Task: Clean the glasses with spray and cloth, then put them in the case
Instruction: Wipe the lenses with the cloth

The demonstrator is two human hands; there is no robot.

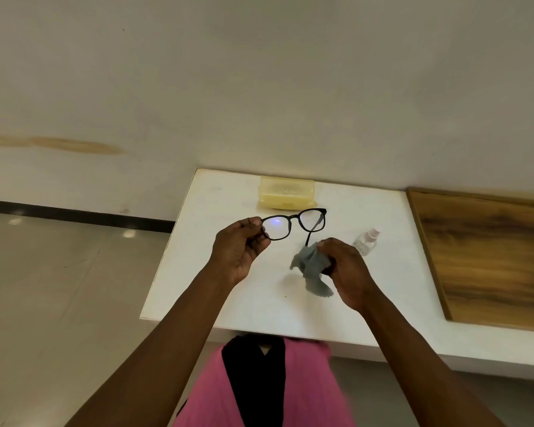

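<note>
White table meets a cream wall, floor seemingly tiled.

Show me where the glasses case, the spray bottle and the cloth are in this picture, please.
glasses case (286, 192): head view, on the middle of its closed yellow lid.
spray bottle (365, 243): head view, on its clear body.
cloth (312, 266): head view, on the grey fold under the right hand.
</note>
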